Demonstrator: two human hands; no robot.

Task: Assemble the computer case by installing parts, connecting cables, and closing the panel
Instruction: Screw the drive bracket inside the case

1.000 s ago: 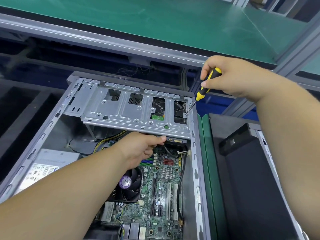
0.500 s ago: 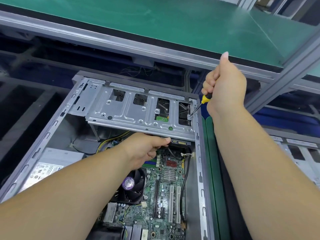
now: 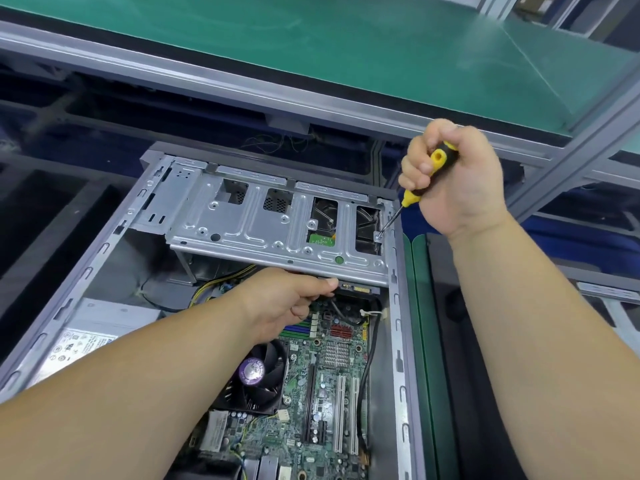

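An open grey computer case lies on its side below me. Its silver metal drive cage spans the far end. My right hand grips a yellow-and-black screwdriver, whose tip rests on a screw at the cage's right edge by the case rail. My left hand grips the cage's near edge from below, thumb along the lip. The green motherboard with its black CPU fan fills the case floor. A drive connector shows under the cage.
A power supply with a white label sits at the case's left. A black panel lies right of the case on a green mat. A green-topped shelf on an aluminium frame overhangs the far side. Black cables run along the motherboard's right edge.
My right hand has turned round the screwdriver handle while the tip stays on the same screw. My left hand keeps its hold under the cage. The view has shifted slightly.
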